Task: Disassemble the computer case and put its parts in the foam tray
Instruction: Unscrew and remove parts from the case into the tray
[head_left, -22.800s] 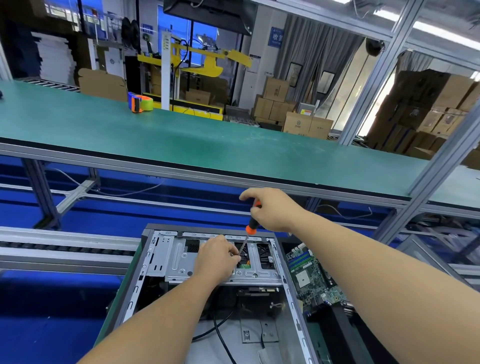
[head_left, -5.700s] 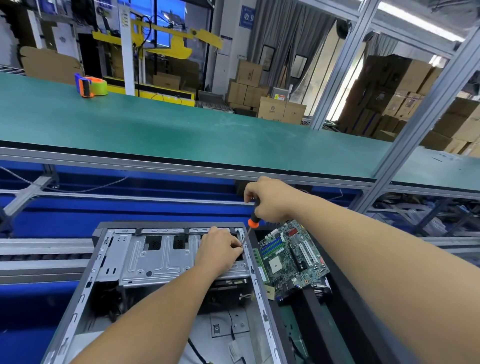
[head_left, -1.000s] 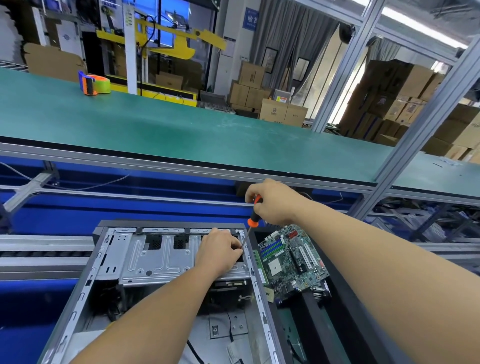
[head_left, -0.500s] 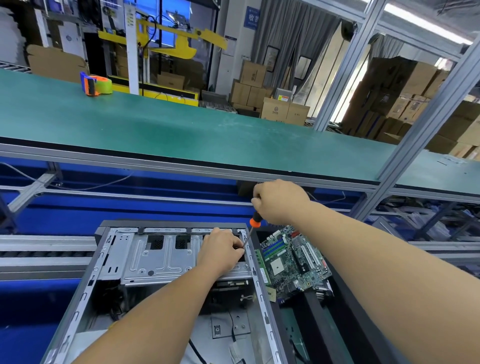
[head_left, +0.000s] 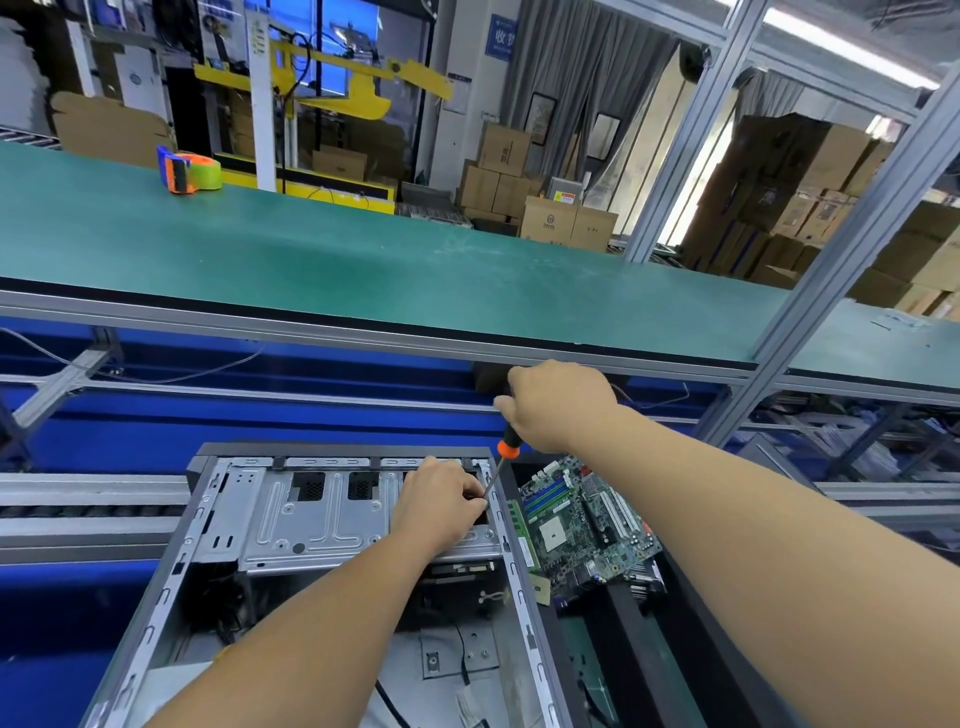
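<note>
Change since a moment ago: the right hand (head_left: 558, 405) now covers more of the handle of the screwdriver (head_left: 498, 465), with only the orange collar showing below the fist; tool and hands otherwise stay at the same spot.
Meaning for task: judged as continued turning on one fastener at the far right of the drive cage (head_left: 322, 519); the cage is not yet freed.
Right grip: fist clenched round the screwdriver handle.
Left grip: the left hand (head_left: 441, 501) rests on the cage, fingers curled at the tool's shaft near its tip; whether they pinch the shaft or a screw cannot be told.
Computer case (head_left: 208, 519): open, lying on the bench below the green conveyor (head_left: 363, 260); holds the cage and loose black cables.
Foam tray (head_left: 691, 623): dark, just beside the case's right wall; a green motherboard (head_left: 582, 530) lies tilted in its far end.
Conveyor: carries a tape dispenser (head_left: 189, 170), well apart from the work.
</note>
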